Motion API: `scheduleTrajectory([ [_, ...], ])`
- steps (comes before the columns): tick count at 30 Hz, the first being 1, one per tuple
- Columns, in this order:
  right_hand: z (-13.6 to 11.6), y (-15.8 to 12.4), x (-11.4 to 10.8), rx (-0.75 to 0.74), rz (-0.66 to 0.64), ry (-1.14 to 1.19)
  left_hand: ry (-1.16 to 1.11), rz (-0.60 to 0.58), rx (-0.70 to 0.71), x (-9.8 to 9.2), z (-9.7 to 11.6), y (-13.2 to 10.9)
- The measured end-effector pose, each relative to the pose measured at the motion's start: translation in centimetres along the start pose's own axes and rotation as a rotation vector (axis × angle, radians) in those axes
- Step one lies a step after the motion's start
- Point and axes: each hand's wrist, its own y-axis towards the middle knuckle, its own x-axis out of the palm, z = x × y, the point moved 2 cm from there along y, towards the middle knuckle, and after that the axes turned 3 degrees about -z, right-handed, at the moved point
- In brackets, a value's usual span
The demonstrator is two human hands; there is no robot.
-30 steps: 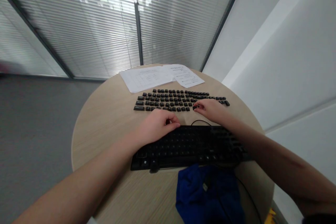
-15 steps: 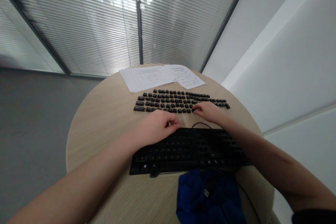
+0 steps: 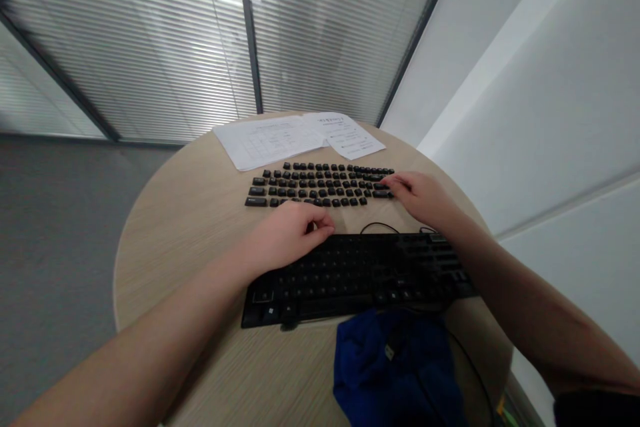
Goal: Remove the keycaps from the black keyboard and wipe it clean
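Observation:
Loose black keycaps [image 3: 320, 184] lie in rows on the round table, beyond a black keyboard [image 3: 345, 273]. My right hand [image 3: 417, 195] reaches to the right end of these rows. Its fingers are closed together at a wide keycap [image 3: 381, 185] and touch it. Over the keyboard's upper left edge rests my left hand [image 3: 293, 233], curled with thumb and fingertips meeting. Whatever is in that pinch, if anything, is hidden. The left hand covers part of the nearest keycap row, and the right hand hides the table behind it.
Printed paper sheets [image 3: 280, 140] lie at the far side of the wooden table [image 3: 165, 240]. A blue cloth [image 3: 395, 373] with a USB plug [image 3: 389, 351] and cable on it sits at the near edge. Blinds [image 3: 175, 47] and a white wall [image 3: 565, 113] stand behind.
My right hand has moved right and away, from the nearest keycap row to the wide keycaps at the right end. The left hand stays at the keyboard's edge. The view has shifted slightly.

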Motion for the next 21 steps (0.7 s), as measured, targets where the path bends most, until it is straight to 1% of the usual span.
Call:
scheduleTrajectory([
  [2,0.2,-2.3,-1.8,0.049,0.157,0.174,-0.007,-0.009,-0.011,-0.1,0.0,0.0],
  [4,0.3,-4.9,-3.1,0.083,0.282,0.302,-0.001,-0.021,-0.008,-0.1,0.0,0.0],
  [6,0.2,-7.5,-3.9,0.117,0.357,0.348,0.021,-0.025,0.013,-0.1,0.0,0.0],
  [7,0.1,-8.6,-3.9,0.144,0.364,0.371,0.031,-0.027,0.025,0.0,-0.1,0.1],
  [8,-0.1,-9.6,-3.9,0.182,0.353,0.404,0.039,-0.034,0.038,0.1,-0.1,0.1],
  [10,-0.3,-11.1,-3.3,0.265,0.29,0.487,0.048,-0.053,0.061,0.3,-0.3,0.3],
  [13,-0.3,-12.4,-2.4,0.329,0.205,0.576,0.068,-0.074,0.093,0.4,-0.4,0.4],
  [15,-0.2,-12.8,-2.0,0.32,0.148,0.613,0.085,-0.088,0.099,0.5,-0.6,0.4],
  [19,0.0,-13.2,-1.4,0.259,-0.033,0.666,0.118,-0.139,0.099,0.8,-0.9,0.4],
  [21,0.0,-13.5,-1.2,0.242,-0.091,0.667,0.138,-0.169,0.11,1.0,-0.9,0.4],
])
